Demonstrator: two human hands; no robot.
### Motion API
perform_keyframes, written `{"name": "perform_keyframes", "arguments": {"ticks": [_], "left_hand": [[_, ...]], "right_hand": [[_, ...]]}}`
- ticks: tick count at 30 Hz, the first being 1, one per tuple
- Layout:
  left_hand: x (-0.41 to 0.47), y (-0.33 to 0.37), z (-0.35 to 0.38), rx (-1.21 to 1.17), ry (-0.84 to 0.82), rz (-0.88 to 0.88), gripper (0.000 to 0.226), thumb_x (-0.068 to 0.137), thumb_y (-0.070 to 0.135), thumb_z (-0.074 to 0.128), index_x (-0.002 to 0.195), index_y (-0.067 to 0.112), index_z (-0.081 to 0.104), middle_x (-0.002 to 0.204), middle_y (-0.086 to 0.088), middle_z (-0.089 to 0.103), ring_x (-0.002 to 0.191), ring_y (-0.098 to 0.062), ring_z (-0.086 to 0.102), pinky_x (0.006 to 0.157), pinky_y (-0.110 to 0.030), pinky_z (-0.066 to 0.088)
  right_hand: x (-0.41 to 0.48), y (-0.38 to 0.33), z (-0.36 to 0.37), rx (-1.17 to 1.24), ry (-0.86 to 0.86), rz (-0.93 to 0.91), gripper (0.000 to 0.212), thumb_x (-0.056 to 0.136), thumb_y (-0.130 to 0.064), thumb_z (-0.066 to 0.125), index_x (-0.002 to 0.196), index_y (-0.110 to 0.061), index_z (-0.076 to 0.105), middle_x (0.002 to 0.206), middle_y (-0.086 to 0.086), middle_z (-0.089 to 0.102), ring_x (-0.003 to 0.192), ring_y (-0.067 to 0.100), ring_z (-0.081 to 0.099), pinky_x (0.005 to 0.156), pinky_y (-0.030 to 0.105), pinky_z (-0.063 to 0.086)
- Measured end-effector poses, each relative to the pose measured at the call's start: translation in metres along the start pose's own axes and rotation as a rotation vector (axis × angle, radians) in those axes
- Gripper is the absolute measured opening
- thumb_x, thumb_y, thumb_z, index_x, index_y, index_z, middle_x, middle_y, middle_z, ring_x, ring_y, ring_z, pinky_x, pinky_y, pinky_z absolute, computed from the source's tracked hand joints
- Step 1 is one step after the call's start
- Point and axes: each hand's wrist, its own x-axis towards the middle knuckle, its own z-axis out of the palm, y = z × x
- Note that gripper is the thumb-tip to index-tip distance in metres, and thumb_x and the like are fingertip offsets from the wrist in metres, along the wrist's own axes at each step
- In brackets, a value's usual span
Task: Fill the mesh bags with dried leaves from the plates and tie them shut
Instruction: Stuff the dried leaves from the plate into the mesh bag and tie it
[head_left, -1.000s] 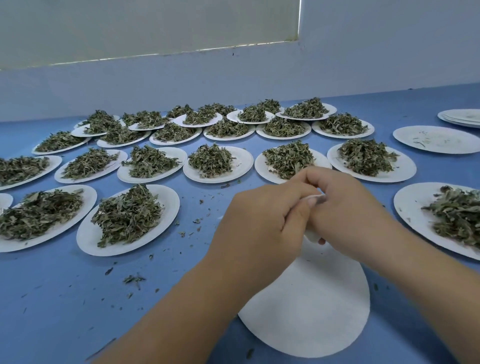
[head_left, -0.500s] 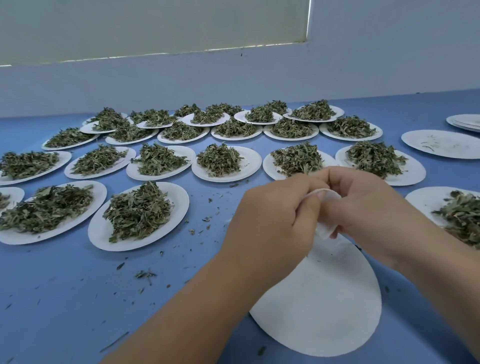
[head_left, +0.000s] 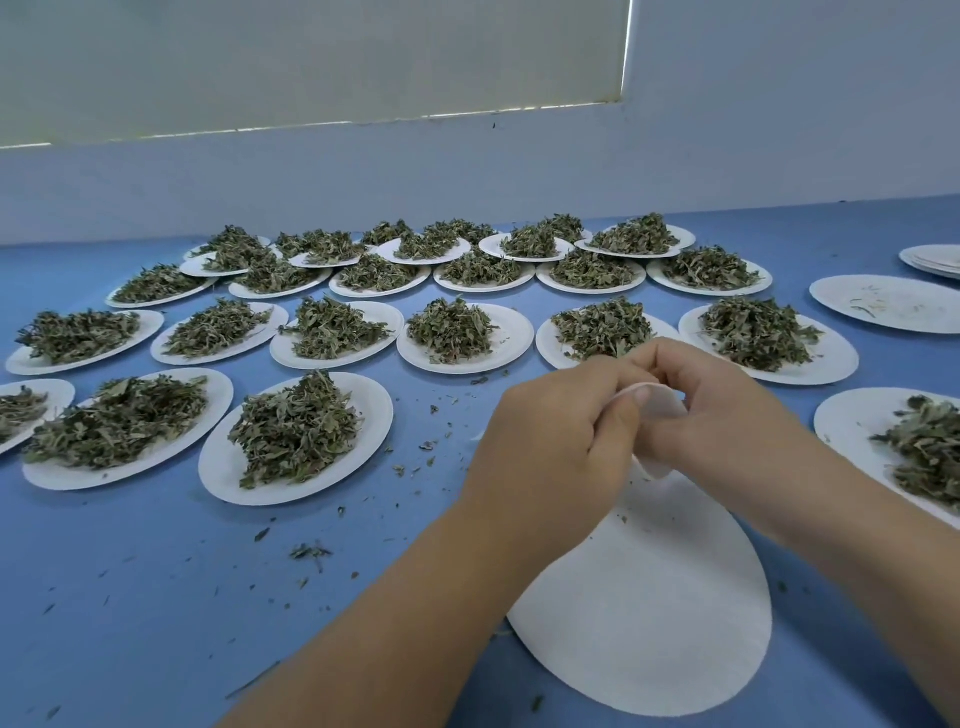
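**Fingers.** Both sets are curled and pressed together on one item. The left hand pinches the upper edge of a small white mesh bag under its thumb. The right hand pinches the same edge from the opposite side. The bag hangs between the two hands, and its lower corner shows just below the fingers. Whether its mouth is open cannot be told. No leaves are visible in it.

**Handling (judgement).** The bag appears very light, thin and limp, and will probably collapse unless held at the rim. The hold therefore belongs on the two sides of the mouth, drawn apart. The dried leaves look light and brittle, apt to crumble and scatter.

**Surroundings.**
- Directly beneath the fingers lies an empty plate bearing a few flecks.
- Just beyond the fingertips stands a heaped plate, partly hidden by the knuckles.
- To the left of the fingers is the near heaped plate.
- To the right is a further plate, cut off by the frame.
- More rows of heaped plates lie beyond.
- Well off to the right are an emptied plate and a stack of plates.
- Loose crumbs litter the blue table left of the wrist.

**Obstruction.** Nothing lies between the fingers and the nearest heaps. The plates stand close together, so a reaching forearm may brush one.
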Motion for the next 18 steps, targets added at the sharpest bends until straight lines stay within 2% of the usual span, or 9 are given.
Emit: {"name": "perform_keyframes", "arguments": {"ticks": [2, 5, 7, 10, 12, 14, 16, 18], "left_hand": [[-0.003, 0.003, 0.002, -0.003, -0.019, 0.057, 0.015, 0.092, 0.014, 0.058, 0.095, 0.017, 0.072, 0.057, 0.027, 0.046, 0.061, 0.011, 0.044, 0.059, -0.002, 0.028], [-0.005, 0.005, 0.006, 0.024, -0.036, 0.133, 0.016, 0.09, 0.013, 0.058, 0.097, 0.01, 0.072, 0.066, 0.016, 0.055, 0.063, 0.001, 0.046, 0.059, -0.009, 0.033], [-0.004, 0.004, 0.006, 0.021, -0.023, 0.164, 0.015, 0.089, 0.01, 0.06, 0.098, 0.009, 0.073, 0.067, 0.015, 0.052, 0.063, 0.002, 0.042, 0.061, -0.006, 0.032], [-0.001, 0.002, 0.002, 0.033, 0.042, 0.168, 0.017, 0.089, 0.008, 0.062, 0.099, 0.014, 0.074, 0.07, 0.018, 0.055, 0.065, 0.01, 0.043, 0.064, -0.002, 0.03], [0.002, -0.002, -0.003, 0.032, 0.117, 0.15, 0.019, 0.091, 0.011, 0.061, 0.104, 0.017, 0.073, 0.076, 0.023, 0.056, 0.071, 0.014, 0.047, 0.068, -0.003, 0.034], [0.005, -0.007, -0.008, 0.043, 0.142, 0.129, 0.023, 0.093, 0.026, 0.058, 0.111, 0.018, 0.07, 0.08, 0.022, 0.052, 0.073, 0.008, 0.047, 0.069, -0.009, 0.036], [0.007, -0.013, -0.013, 0.04, 0.082, 0.052, 0.045, 0.09, 0.05, 0.052, 0.122, 0.021, 0.063, 0.089, 0.012, 0.05, 0.077, 0.0, 0.046, 0.071, -0.011, 0.036], [0.007, -0.021, -0.015, 0.049, -0.028, -0.014, 0.065, 0.08, 0.068, 0.05, 0.132, 0.028, 0.054, 0.105, 0.01, 0.045, 0.091, 0.0, 0.046, 0.078, -0.007, 0.034]], "right_hand": [[0.001, 0.0, 0.002, -0.071, 0.072, -0.017, 0.013, 0.069, -0.009, 0.059, 0.075, -0.02, 0.06, 0.055, -0.015, 0.055, 0.045, -0.001, 0.045, 0.042, 0.011, 0.036], [0.002, 0.002, 0.002, -0.202, 0.149, -0.026, 0.019, 0.068, -0.001, 0.06, 0.071, -0.02, 0.058, 0.065, -0.004, 0.057, 0.048, 0.002, 0.042, 0.042, 0.016, 0.036], [0.003, 0.004, 0.0, -0.223, 0.187, -0.025, 0.02, 0.067, 0.0, 0.062, 0.07, -0.019, 0.058, 0.066, -0.005, 0.058, 0.05, 0.001, 0.044, 0.042, 0.015, 0.036], [0.002, 0.0, -0.001, 0.003, 0.149, -0.043, 0.016, 0.07, -0.005, 0.065, 0.07, -0.02, 0.063, 0.066, -0.009, 0.06, 0.051, 0.004, 0.053, 0.044, 0.017, 0.045], [0.0, -0.004, -0.004, 0.19, 0.111, -0.059, 0.01, 0.075, -0.011, 0.069, 0.075, -0.021, 0.071, 0.073, -0.006, 0.068, 0.057, 0.011, 0.062, 0.05, 0.022, 0.052], [0.0, -0.007, -0.007, 0.285, 0.093, -0.075, 0.01, 0.083, -0.016, 0.068, 0.081, -0.021, 0.076, 0.081, 0.002, 0.072, 0.066, 0.018, 0.066, 0.055, 0.025, 0.055], [0.0, -0.007, -0.01, 0.349, 0.109, -0.067, 0.013, 0.087, -0.017, 0.066, 0.083, -0.021, 0.078, 0.081, 0.007, 0.073, 0.069, 0.019, 0.066, 0.057, 0.025, 0.055], [0.001, -0.007, -0.011, 0.408, 0.137, -0.041, 0.016, 0.087, -0.016, 0.066, 0.08, -0.02, 0.079, 0.079, 0.01, 0.073, 0.066, 0.018, 0.066, 0.056, 0.022, 0.054]]}}
